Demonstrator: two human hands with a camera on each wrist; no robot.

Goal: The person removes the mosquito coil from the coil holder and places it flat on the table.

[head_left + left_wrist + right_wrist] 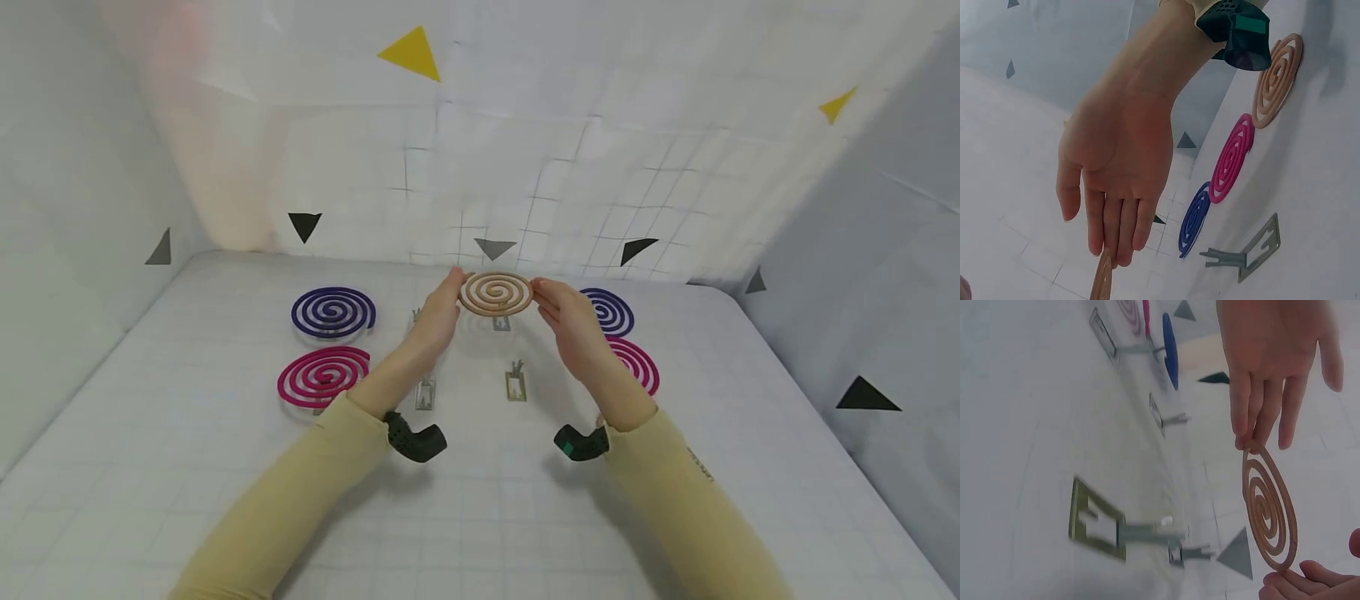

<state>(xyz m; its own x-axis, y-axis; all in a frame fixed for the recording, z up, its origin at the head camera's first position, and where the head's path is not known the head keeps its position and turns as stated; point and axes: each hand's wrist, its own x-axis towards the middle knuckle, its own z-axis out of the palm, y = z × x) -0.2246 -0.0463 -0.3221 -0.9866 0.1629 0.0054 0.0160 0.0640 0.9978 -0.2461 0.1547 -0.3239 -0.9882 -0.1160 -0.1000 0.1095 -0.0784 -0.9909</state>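
A tan mosquito coil [497, 293] hangs in the air between my two hands, above the white surface. Its left edge meets the fingertips of my left hand [437, 317], while my right hand [577, 333] touches the opposite edge. In the left wrist view the left hand [1125, 162] has its fingers straight, and the coil [1103, 275] appears edge-on at their tips. Straight fingers of the right hand [1272, 369] also show in the right wrist view, meeting the coil's rim [1293, 531]. Below the coil stands a small metal coil stand [501, 323], partly hidden.
More metal stands [516, 383] [424, 395] are on the white table. At left lie a blue coil [333, 312] and a magenta coil [315, 375]. Another blue coil [615, 312] and magenta coil [645, 367] are partly behind my right arm. White walls surround the table.
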